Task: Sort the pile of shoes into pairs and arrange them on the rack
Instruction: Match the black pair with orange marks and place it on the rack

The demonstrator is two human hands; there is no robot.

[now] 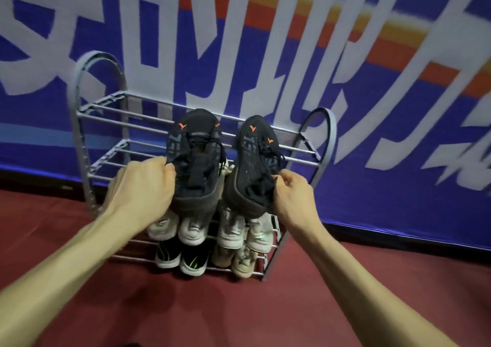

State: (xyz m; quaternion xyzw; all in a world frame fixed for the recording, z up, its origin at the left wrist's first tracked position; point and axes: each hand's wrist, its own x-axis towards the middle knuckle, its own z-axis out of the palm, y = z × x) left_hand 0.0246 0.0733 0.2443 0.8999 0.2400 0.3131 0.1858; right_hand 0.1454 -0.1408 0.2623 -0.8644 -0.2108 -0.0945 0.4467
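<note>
Head view: looking down two bare forearms at a grey metal tube shoe rack [106, 123] standing on the dark red floor [265, 307] against a blue banner wall [398, 160].
Left hand [143, 184]: fingers curled round the heel end of one black knit trainer with orange marks [195, 158], toe pointing up and away.
Right hand [292, 198]: pinching the heel collar of the matching black knit trainer [253, 160], held just beside the first.
Why held so: I'd say the two are carried side by side, toes forward, so they go onto a shelf as a pair; the upper shelves are bare.
Lower shelves: white trainers [190, 230] on one shelf, black trainers with green stripes [191, 263] and beige shoes [243, 264] below, set in pairs, heels outward.
Writing: large white characters on the banner, too blurred to read; lettering on the black trainers' sides, not legible.
</note>
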